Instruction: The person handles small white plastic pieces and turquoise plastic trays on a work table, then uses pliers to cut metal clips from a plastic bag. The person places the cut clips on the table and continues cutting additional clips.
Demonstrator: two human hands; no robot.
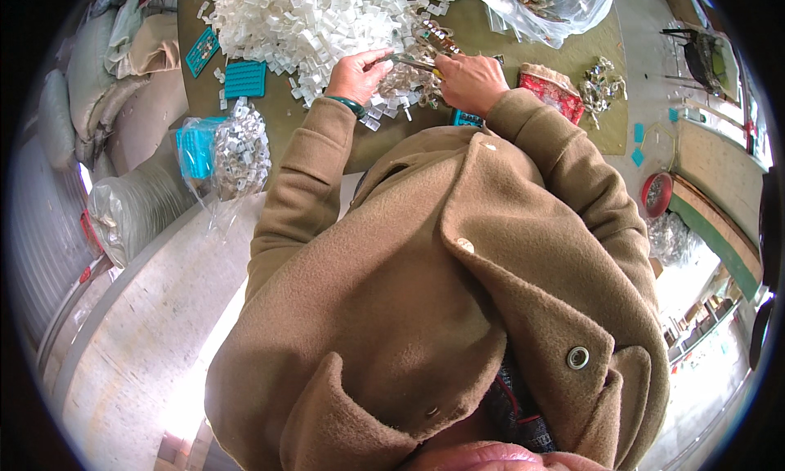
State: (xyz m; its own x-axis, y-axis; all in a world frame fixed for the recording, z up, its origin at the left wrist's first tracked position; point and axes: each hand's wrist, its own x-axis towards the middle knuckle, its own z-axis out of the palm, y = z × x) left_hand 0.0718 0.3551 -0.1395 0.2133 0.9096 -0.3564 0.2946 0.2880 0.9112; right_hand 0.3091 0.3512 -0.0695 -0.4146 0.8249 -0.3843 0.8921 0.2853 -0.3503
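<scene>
Landmark: clear-plastic pile [298, 25] | right hand [473, 80], at pile's near right edge: fingers holding yellow-handled tool [437, 71] | left hand [355, 77], over pile's near edge: fingers narrow, contents unclear

Two hands [356, 75] [473, 82], one tool [417, 64], one bracelet [347, 106] show.

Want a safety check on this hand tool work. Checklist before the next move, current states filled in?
1. Slim metal tool with a yellow handle gripped by the right hand: ok.
2. Left hand fingertips well away from the tool's metal end: not ok, they're right beside it.
3. Piece firmly pinched in the left hand: cannot tell, too small.
4. Dark green round bangle apart from the tool: ok.
5. Work spot free of loose translucent white plastic pieces: not ok, they lie around the hands.
</scene>
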